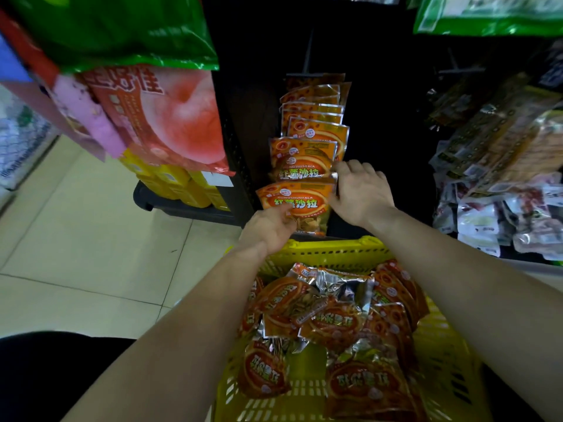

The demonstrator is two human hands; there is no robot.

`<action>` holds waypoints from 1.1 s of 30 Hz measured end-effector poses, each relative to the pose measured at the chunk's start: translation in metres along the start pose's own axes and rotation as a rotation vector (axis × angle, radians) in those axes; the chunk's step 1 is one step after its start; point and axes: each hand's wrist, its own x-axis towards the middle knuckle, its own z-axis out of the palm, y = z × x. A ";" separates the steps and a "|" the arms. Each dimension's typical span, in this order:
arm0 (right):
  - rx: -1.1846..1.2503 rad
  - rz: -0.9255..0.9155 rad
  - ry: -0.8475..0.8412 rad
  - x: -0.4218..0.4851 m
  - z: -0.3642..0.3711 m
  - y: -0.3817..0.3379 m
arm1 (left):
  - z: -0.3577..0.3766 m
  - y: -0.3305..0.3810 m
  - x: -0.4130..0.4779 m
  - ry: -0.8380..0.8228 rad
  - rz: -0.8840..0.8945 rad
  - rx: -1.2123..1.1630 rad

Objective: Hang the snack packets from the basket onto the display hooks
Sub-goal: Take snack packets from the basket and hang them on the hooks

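Snack packet (pixel 297 204): gripping its bottom with left hand (pixel 268 229), pinching its right edge with right hand (pixel 361 190), beyond basket (pixel 335 249)

Both arms stretch forward, left hand (pixel 268 229) and right hand (pixel 361 193) with fingers curled.

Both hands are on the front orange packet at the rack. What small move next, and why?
Probably nudge the front packet back against the hung row, then release. The left hand grips its lower edge, the right hand holds its right side, and it already lines up. The hook is hidden.
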 end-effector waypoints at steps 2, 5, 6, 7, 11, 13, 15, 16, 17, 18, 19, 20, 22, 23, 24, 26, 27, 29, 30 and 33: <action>0.010 0.037 -0.021 -0.017 -0.011 0.006 | -0.007 0.001 -0.015 0.003 0.020 0.029; 0.031 0.076 -0.086 -0.048 -0.021 0.015 | -0.015 0.000 -0.041 0.030 0.046 0.068; 0.038 0.085 -0.105 -0.058 -0.023 0.017 | -0.016 -0.001 -0.051 0.046 0.056 0.067; 0.043 0.093 -0.121 -0.069 -0.023 0.018 | -0.015 -0.004 -0.061 0.061 0.064 0.068; 0.078 0.132 -0.168 -0.111 -0.013 0.022 | 0.000 -0.026 -0.096 0.053 0.041 0.129; 0.106 0.145 -0.209 -0.130 -0.004 0.025 | 0.009 -0.039 -0.107 0.011 0.002 0.168; 0.116 0.148 -0.267 -0.145 0.007 0.028 | 0.017 -0.050 -0.114 -0.019 -0.038 0.194; 0.121 0.151 -0.300 -0.152 0.013 0.030 | 0.021 -0.055 -0.117 -0.027 -0.056 0.202; 0.126 0.153 -0.334 -0.158 0.020 0.032 | 0.025 -0.060 -0.119 -0.034 -0.072 0.206; 0.132 0.152 -0.368 -0.163 0.026 0.034 | 0.028 -0.064 -0.120 -0.041 -0.084 0.211; 0.139 0.146 -0.397 -0.167 0.033 0.037 | 0.032 -0.069 -0.119 -0.044 -0.087 0.222; 0.148 0.138 -0.423 -0.171 0.040 0.039 | 0.036 -0.072 -0.119 -0.043 -0.081 0.240; 0.189 0.130 -0.470 -0.176 0.052 0.043 | 0.042 -0.076 -0.116 -0.039 -0.059 0.272; 0.211 0.127 -0.500 -0.178 0.057 0.046 | 0.045 -0.076 -0.114 -0.042 -0.043 0.272; 0.222 0.125 -0.541 -0.181 0.062 0.049 | 0.048 -0.075 -0.112 -0.050 -0.024 0.262; 0.223 0.113 -0.636 -0.189 0.073 0.057 | 0.055 -0.071 -0.109 -0.064 0.018 0.254; 0.218 0.105 -0.682 -0.195 0.079 0.061 | 0.059 -0.069 -0.108 -0.060 0.038 0.259; 0.203 0.101 -0.776 -0.208 0.087 0.069 | 0.068 -0.062 -0.107 -0.050 0.076 0.252; 0.188 0.102 -0.827 -0.214 0.090 0.072 | 0.073 -0.057 -0.107 -0.051 0.100 0.244; 0.145 0.110 -0.918 -0.227 0.093 0.078 | 0.087 -0.037 -0.111 -0.088 0.211 0.253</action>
